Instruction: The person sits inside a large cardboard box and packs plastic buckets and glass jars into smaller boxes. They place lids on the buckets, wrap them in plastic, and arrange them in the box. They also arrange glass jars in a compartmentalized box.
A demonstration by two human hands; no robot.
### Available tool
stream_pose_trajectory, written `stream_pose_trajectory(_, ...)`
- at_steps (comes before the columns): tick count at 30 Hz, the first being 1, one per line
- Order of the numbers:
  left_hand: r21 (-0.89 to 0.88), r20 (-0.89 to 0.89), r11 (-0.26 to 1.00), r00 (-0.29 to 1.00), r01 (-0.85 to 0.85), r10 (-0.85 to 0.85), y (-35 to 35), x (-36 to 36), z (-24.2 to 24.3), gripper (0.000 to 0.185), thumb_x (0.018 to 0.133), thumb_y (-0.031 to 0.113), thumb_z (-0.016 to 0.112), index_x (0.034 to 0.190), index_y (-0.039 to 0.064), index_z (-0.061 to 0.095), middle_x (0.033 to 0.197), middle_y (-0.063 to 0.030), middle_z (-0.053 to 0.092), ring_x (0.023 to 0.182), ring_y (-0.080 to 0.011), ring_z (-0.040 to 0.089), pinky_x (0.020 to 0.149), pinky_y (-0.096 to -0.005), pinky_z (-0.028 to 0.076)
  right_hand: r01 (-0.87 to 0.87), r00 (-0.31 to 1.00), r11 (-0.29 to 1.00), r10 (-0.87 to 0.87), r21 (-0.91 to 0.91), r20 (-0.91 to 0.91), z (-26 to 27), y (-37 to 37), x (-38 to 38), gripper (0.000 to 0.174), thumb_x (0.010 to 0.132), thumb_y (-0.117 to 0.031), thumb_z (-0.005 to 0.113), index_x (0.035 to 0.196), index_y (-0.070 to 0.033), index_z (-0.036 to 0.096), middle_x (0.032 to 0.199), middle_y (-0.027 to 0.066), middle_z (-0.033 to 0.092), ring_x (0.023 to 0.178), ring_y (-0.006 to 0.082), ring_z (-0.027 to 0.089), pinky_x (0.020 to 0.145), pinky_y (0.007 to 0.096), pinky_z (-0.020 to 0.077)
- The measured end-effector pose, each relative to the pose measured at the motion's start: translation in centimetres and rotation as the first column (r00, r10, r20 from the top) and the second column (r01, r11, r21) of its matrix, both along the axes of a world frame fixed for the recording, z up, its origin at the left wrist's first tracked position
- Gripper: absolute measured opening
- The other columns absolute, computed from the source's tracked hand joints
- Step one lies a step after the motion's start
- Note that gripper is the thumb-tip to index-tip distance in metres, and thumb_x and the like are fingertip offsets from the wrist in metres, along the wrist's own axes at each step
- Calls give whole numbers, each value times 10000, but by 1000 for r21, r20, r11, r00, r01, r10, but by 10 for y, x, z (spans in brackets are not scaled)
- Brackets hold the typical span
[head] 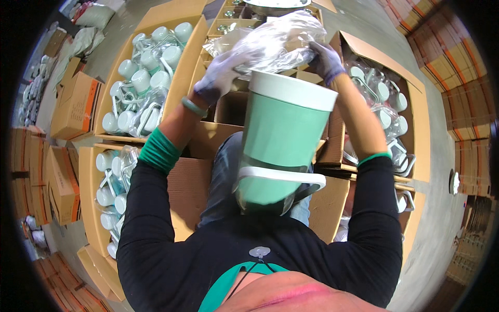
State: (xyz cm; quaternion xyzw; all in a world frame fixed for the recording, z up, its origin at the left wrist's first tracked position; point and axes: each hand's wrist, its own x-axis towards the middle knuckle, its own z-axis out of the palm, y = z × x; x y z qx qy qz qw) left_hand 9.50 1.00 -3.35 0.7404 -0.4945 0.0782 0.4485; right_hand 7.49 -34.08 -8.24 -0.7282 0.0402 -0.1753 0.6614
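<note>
A clear plastic bag (pixel 278 39) is stretched between my two gloved hands, above a cardboard box with dividers (pixel 222 105). My left hand (pixel 222 74) grips the bag's near left side. My right hand (pixel 327 58) has hold of its right edge. Closer to my chest, a large mint-green plastic vessel (pixel 284 128) with a white rim and a white handle (pixel 280 175) stands tilted between my forearms, over my thighs. Neither hand touches it. What supports its lower end is hidden.
Open cartons of bagged pale vessels stand at the left (pixel 195 50), lower left (pixel 87 195) and right (pixel 421 117). A white basin-like item (pixel 276 3) lies at the top. Stacked cartons (pixel 448 43) line the right side.
</note>
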Motion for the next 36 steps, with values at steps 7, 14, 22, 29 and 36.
stream_pose_trajectory(7, -147, 38, 955, 964, -256, 264, 15, -38, -3, 252, 914, 146, 677, 1147, 50, 691, 1121, -116, 703, 1074, -279, 665, 935, -352, 542, -284, 937, 939, 229, 194, 264, 30, 33, -156, 537, 822, -40, 616, 1341, 10, 490, 1250, 159, 586, 1117, 232, 612, 980, 331, 505)
stream_pose_trajectory(14, -137, -631, 905, 669, 402, -393, 44, -75, 82, 219, 905, 54, 680, 1120, 21, 657, 1006, -32, 660, 887, -120, 603, 809, -282, 520, 0, 991, 998, 9, -69, 132, 105, 28, -223, 188, 856, -60, 719, 1020, 7, 657, 963, 48, 667, 890, 121, 636, 796, 283, 525)
stream_pose_trajectory(22, 109, -495, 842, 763, 529, -415, 60, -109, 40, 97, 874, -11, 600, 955, 8, 650, 908, -72, 669, 883, -133, 626, 792, -310, 521, -302, 841, 546, 539, -782, 51, 86, 36, -248, 155, 859, -145, 709, 1006, -98, 720, 982, 73, 674, 950, 304, 609, 855, 421, 497)
stream_pose_trajectory(29, 578, -674, 493, 721, 650, -160, 83, -128, -7, 442, 871, 183, 689, 1278, 37, 596, 1071, -173, 687, 1000, -287, 675, 894, -387, 527, -778, 538, 60, 577, -626, -614, 65, 85, -270, 282, 741, -218, 688, 1004, -118, 706, 857, 83, 664, 927, 293, 630, 843, 418, 506)
stream_pose_trajectory(36, -81, -615, 931, 717, 355, -327, 58, -181, 93, 534, 875, 307, 737, 1287, 18, 557, 1115, -119, 644, 1050, -214, 626, 912, -349, 509, -583, 693, 342, 683, -737, -231, 29, 111, -329, 133, 672, -180, 667, 756, -107, 595, 792, 77, 609, 854, 291, 594, 835, 397, 481)
